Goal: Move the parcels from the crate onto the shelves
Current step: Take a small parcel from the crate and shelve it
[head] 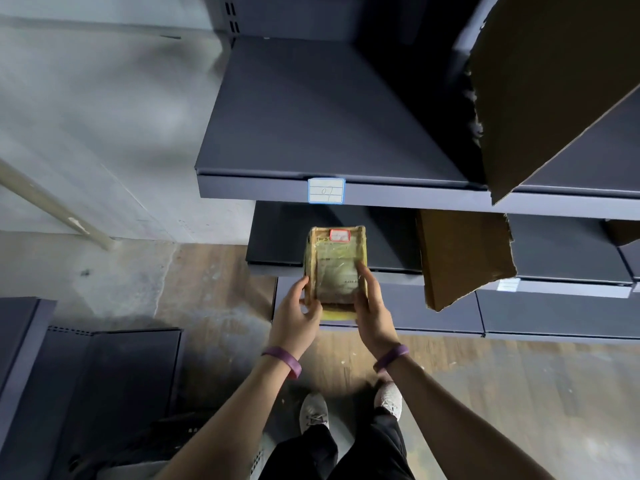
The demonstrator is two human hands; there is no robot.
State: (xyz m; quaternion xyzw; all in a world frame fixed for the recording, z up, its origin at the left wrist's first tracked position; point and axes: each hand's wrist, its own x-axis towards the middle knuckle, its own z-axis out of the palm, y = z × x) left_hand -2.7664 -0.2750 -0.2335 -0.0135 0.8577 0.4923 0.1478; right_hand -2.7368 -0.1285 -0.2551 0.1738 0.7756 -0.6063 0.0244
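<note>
A wooden floor (485, 393) and a grey wall (86, 116) lie around some dark grey metal shelves (571, 306). A small parcel (334, 268) is up in the air in front of the shelves, held by both hands. It is yellow-brown and wrapped in shiny clear tape. It has a little white sticker with a red edge (339, 234) at its far end.

The left hand (298, 317) grips the near left side of the parcel, with its fingers (303, 284) curled round the edge. The right hand (375, 313) grips the near right side, with one finger lying flat on top. Each wrist has a purple band (282, 360).

The far end of the parcel is over the front of a lower shelf (277, 233). I cannot tell if it touches it. Just above is a higher shelf (329, 116) with a white tag (326, 190) on its front lip. The tag has a blue edge and says 07.

To the right, a big piece of brown cardboard (554, 81) stands at the end of the higher shelf. A torn piece (460, 258) stands on the lower one. Below the hands are two pale shoes (313, 412). A pale pole (52, 202) leans by the wall on the left.
</note>
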